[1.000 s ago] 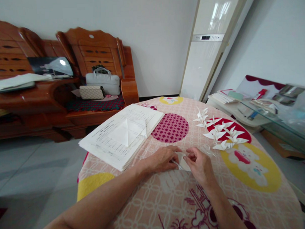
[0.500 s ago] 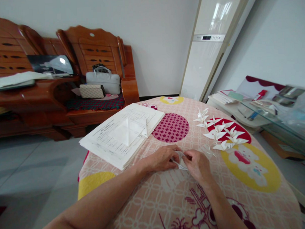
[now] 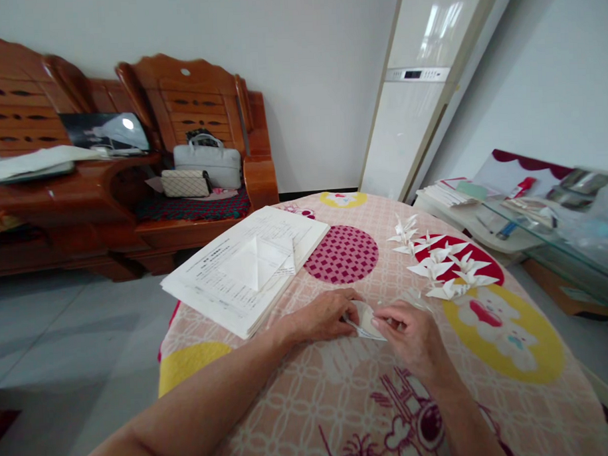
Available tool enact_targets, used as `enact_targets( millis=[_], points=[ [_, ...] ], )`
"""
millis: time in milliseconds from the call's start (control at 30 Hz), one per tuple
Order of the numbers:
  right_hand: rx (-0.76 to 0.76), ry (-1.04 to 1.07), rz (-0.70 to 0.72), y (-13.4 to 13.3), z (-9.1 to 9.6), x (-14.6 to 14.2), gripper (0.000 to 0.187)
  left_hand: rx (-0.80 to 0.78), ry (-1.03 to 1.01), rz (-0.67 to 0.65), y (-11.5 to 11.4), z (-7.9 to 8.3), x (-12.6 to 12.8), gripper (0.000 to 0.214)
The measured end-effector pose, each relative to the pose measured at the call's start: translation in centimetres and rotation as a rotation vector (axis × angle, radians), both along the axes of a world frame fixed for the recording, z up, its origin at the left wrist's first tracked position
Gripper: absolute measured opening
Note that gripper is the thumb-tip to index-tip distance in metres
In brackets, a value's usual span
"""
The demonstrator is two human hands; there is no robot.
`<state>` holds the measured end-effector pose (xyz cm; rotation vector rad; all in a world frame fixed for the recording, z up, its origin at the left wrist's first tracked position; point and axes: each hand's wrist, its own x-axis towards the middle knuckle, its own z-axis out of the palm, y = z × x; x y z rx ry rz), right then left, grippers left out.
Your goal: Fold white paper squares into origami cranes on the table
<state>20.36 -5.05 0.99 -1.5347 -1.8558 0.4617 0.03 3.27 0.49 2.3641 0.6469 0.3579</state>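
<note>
A small piece of folded white paper point(image 3: 366, 319) with some print along its lower edge lies near the middle of the table, between my hands. My left hand point(image 3: 331, 315) is closed on its left side, fingers curled over the paper. At the right corner, my right hand point(image 3: 412, 327) pinches the paper between thumb and fingers. Several white paper cranes point(image 3: 438, 266) stand together to the right, past my right hand. Left of my hands, folded paper squares point(image 3: 258, 264) rest on a stack of printed sheets point(image 3: 211, 284).
A patterned cloth covers the round table point(image 3: 310, 394). Small paper scraps point(image 3: 419, 298) lie beyond my right hand. On the right is a glass shelf point(image 3: 548, 236) with clutter. Wooden chairs point(image 3: 189, 92) holding bags and a tall air conditioner point(image 3: 404, 118) stand behind.
My right hand has shifted slightly right and turned, uncovering more of the folded paper. My left hand stays nearly in place on it.
</note>
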Motion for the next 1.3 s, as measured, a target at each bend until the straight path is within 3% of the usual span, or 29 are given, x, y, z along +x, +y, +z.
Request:
enact_targets(
  millis=[133,333,500,967,1300],
  points=[
    [-0.036,-0.171,-0.007,-0.1,-0.5,-0.4,0.013,-0.019,-0.003,-0.01,0.0,0.1,-0.1,0.011],
    [-0.16,-0.285,0.106,-0.2,-0.2,-0.5,0.016,-0.067,-0.09,-0.105,1.1,0.0,-1.3,0.024],
    [-0.161,-0.278,0.106,-0.1,-0.2,-0.5,0.018,-0.125,-0.13,-0.081,2.1,-0.2,-2.3,0.021],
    [-0.202,-0.124,-0.042,0.1,-0.6,-0.7,0.012,0.001,-0.153,-0.082,2.5,-0.9,-2.0,0.017],
    [-0.221,-0.144,-0.041,0.1,-0.3,-0.8,0.013,0.091,-0.119,-0.087,2.3,0.6,-2.3,0.017]
  ],
)
